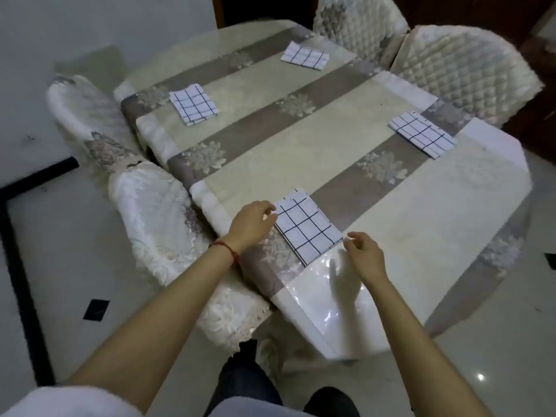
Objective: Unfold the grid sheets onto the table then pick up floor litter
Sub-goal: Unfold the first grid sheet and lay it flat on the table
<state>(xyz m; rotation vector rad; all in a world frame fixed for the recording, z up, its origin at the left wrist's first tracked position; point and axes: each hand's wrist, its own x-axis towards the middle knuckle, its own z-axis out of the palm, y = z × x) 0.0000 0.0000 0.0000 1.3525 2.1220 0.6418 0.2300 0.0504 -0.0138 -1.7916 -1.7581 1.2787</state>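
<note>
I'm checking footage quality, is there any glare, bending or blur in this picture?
Head view: glare on the glossy table corner near the right hand; a ceiling light reflects off the floor; wide-angle bending curves the table edges; overall soft, though the nearest grid sheet reads clearly.

Head-worn wide view looks forward and down, close over the table (301, 139).

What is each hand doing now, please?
Left hand: fingers curled at the nearest sheet's edge; grip cannot be told.
Right hand: same, at its corner.
</note>
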